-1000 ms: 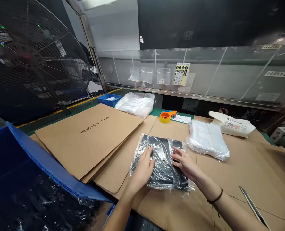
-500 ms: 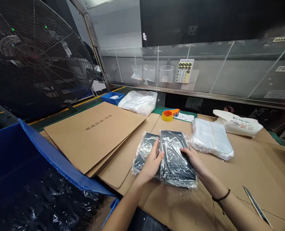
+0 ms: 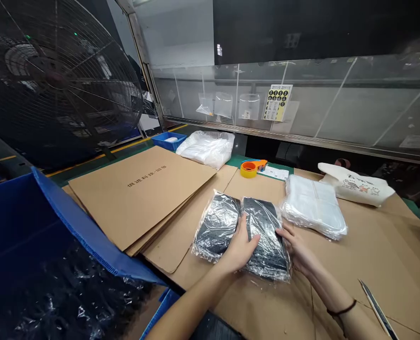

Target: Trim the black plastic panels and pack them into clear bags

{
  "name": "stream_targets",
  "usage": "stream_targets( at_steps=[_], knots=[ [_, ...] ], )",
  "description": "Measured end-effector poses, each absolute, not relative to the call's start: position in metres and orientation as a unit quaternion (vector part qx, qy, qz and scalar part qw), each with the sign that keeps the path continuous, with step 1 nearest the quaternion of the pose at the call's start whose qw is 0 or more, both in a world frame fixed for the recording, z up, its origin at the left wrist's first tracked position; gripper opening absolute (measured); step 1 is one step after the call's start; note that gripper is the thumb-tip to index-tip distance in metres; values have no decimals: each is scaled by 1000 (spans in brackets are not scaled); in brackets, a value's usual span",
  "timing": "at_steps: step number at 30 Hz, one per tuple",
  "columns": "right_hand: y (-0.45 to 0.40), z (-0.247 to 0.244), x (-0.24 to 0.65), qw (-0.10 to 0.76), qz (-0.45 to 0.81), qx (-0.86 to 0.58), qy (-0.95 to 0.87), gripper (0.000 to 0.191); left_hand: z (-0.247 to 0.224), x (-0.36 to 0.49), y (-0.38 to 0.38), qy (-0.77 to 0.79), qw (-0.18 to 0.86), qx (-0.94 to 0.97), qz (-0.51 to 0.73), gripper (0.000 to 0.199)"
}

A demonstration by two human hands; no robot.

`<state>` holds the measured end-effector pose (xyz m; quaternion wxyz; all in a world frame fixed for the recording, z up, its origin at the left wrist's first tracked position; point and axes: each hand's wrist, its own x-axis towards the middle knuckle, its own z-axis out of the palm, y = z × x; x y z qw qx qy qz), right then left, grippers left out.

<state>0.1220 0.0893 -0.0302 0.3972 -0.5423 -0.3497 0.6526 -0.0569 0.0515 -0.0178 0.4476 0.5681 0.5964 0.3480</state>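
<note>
Two black packets in clear plastic lie side by side on the cardboard-covered table. My left hand point(image 3: 241, 246) rests on the left edge of the right packet point(image 3: 266, 236), its fingers in the gap between the two and its thumb on top. My right hand point(image 3: 296, 245) holds that packet's right edge, fingertips on the plastic. The left packet point(image 3: 218, 224) lies flat beside it, untouched on its outer side. To the right of my hands is a stack of clear plastic bags point(image 3: 314, 205) with a band round it.
Flat cardboard sheets point(image 3: 146, 189) are at the left, beyond a blue bin point(image 3: 75, 226) of black wrapped items. Behind are a tape dispenser point(image 3: 250, 169), a white plastic bag point(image 3: 208, 147) and a white pouch point(image 3: 358, 184). A cutter point(image 3: 378, 307) lies at the right.
The left packet now shows more fully, no longer partly behind the right one. My left hand has moved right and slightly down, and my right hand has shifted right along the packet's edge.
</note>
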Motion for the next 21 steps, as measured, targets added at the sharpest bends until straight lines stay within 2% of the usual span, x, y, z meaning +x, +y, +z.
stream_targets(
  at_steps=[4,7,10,16,21],
  knots=[
    [93,-18,120,363,719,-510,-301,38,-21,-49,50,588,442,575,357,79],
    [94,-13,115,330,752,-504,-267,31,-26,-47,48,578,429,572,394,77],
    [89,-17,112,332,761,-502,-240,27,-31,-51,46,559,434,568,420,77],
    [70,-37,128,397,743,-498,-203,34,-35,-61,41,524,456,560,451,77],
    [49,-46,145,471,703,-492,-205,50,-26,-58,38,523,479,575,409,103]
  ],
)
